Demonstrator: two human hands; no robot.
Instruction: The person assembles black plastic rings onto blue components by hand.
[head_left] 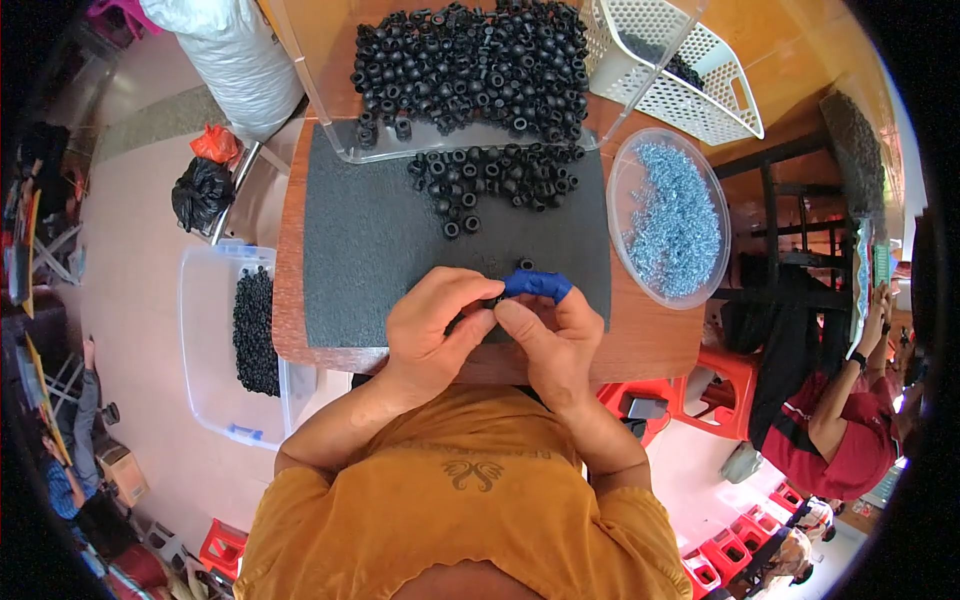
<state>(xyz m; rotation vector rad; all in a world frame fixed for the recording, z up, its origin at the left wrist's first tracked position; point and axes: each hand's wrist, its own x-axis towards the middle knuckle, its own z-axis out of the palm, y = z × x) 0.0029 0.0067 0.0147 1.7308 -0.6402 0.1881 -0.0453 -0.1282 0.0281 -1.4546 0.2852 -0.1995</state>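
Note:
My left hand (432,325) and my right hand (552,340) meet over the near edge of a dark grey mat (370,250). Together their fingertips pinch a small black rubber ring (492,300), mostly hidden between them. The index finger of my right hand wears a blue finger cover (537,285). One black ring (525,264) lies just beyond the fingers. A loose pile of black rings (495,178) sits at the mat's far edge, and a much larger heap (470,65) fills a clear tray behind it.
A round clear dish of small silvery-blue metal parts (672,215) stands at the right. A white perforated basket (680,70) is at the back right. A clear bin with black rings (235,340) sits on the floor at left. Another person in red (845,430) sits at right.

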